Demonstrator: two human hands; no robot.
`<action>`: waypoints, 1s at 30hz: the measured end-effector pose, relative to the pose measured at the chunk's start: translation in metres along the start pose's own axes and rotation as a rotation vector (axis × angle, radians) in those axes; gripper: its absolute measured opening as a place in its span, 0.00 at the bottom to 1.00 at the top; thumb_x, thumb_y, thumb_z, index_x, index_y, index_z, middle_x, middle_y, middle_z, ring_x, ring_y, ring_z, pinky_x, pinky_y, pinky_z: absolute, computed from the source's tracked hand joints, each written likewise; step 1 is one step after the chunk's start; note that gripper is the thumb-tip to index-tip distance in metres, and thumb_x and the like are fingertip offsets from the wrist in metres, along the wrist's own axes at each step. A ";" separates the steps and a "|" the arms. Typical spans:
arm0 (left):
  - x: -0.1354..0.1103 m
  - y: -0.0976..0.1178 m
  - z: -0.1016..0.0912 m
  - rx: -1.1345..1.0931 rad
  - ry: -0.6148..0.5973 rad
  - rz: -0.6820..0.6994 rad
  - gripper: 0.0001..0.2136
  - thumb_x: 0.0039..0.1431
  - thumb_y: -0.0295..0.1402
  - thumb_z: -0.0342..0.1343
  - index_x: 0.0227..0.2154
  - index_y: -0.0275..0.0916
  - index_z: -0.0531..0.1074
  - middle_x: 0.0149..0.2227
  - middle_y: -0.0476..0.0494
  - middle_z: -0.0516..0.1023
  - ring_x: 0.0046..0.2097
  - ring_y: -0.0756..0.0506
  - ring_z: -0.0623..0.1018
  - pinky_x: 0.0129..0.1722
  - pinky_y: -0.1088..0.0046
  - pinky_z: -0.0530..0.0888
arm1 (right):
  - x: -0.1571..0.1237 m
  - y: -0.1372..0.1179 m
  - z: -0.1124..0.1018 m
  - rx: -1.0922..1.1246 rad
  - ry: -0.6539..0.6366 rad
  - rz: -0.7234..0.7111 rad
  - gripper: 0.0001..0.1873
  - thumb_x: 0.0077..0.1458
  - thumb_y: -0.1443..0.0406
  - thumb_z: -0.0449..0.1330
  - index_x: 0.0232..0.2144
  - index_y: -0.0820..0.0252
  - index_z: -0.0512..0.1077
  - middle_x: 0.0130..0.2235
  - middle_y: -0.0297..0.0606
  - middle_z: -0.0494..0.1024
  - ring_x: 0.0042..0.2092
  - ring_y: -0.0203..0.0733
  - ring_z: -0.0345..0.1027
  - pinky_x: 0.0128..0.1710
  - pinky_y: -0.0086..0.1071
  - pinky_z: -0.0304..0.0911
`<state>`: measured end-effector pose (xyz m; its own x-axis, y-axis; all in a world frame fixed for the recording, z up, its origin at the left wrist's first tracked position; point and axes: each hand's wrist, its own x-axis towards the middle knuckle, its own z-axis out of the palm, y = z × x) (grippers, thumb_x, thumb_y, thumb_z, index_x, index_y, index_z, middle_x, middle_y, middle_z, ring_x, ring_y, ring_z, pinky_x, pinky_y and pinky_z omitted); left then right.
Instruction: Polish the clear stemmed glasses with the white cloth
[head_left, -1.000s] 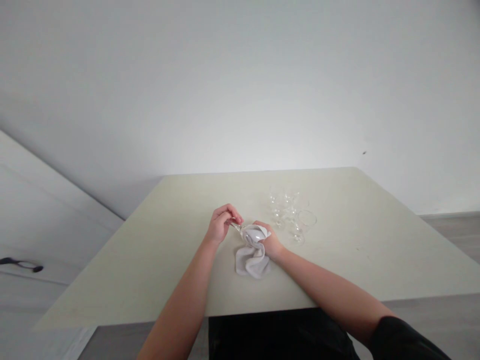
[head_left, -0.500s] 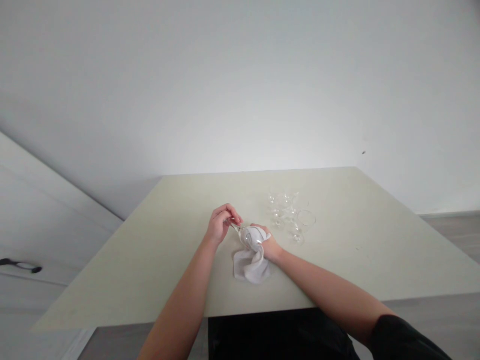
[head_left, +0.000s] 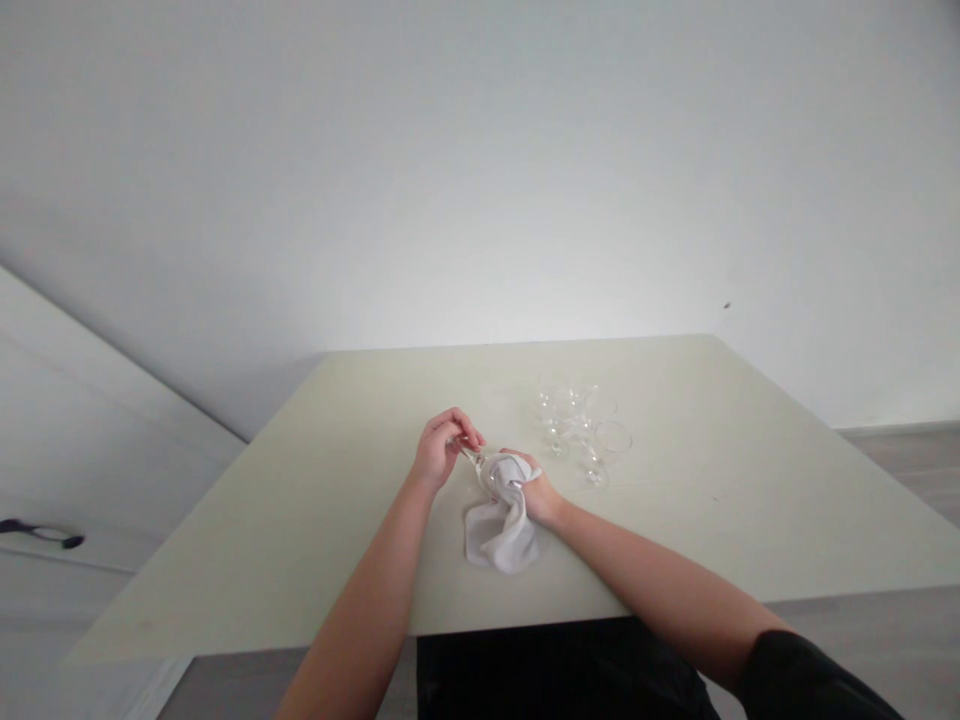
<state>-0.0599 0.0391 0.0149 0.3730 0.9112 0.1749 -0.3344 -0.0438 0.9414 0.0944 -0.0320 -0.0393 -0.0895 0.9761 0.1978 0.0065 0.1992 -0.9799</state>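
Observation:
A clear stemmed wine glass (head_left: 488, 478) lies tilted between my hands, its foot end toward the left and its bowl toward the right. My left hand (head_left: 442, 447) is closed on the glass at its stem and foot. A pale grey-white cloth (head_left: 504, 538) covers part of the bowl and hangs down toward the table's front edge. With my right hand (head_left: 536, 490) I grip the cloth against the bowl; most of those fingers are hidden behind the cloth and glass.
Several clear stemmed glasses (head_left: 575, 420) stand grouped on the pale table (head_left: 337, 560), right of and beyond my hands. A white wall (head_left: 480, 180) rises behind the table. At the left is a white panel with a dark handle (head_left: 41, 532).
The cloth has shifted slightly at the bowl, and its hanging part has moved a little down and left. My left hand has stayed almost still on the glass.

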 end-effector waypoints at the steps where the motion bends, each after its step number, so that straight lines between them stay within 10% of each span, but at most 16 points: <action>1: 0.000 0.000 0.000 -0.004 -0.002 0.000 0.05 0.48 0.30 0.52 0.21 0.35 0.71 0.19 0.46 0.74 0.26 0.47 0.77 0.24 0.75 0.71 | 0.000 -0.001 0.000 -0.007 -0.001 0.001 0.11 0.45 0.63 0.63 0.21 0.57 0.64 0.23 0.29 0.68 0.27 0.35 0.60 0.25 0.28 0.59; 30: -0.001 0.001 0.001 -0.014 0.006 0.010 0.04 0.48 0.29 0.53 0.21 0.35 0.70 0.18 0.49 0.72 0.25 0.47 0.76 0.23 0.76 0.69 | 0.002 0.010 -0.002 0.029 -0.041 -0.107 0.10 0.38 0.66 0.64 0.24 0.58 0.64 0.24 0.30 0.66 0.26 0.34 0.56 0.25 0.28 0.55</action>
<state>-0.0592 0.0377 0.0159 0.3642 0.9134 0.1821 -0.3500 -0.0469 0.9356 0.0966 -0.0275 -0.0489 -0.1290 0.9448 0.3011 -0.0338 0.2993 -0.9536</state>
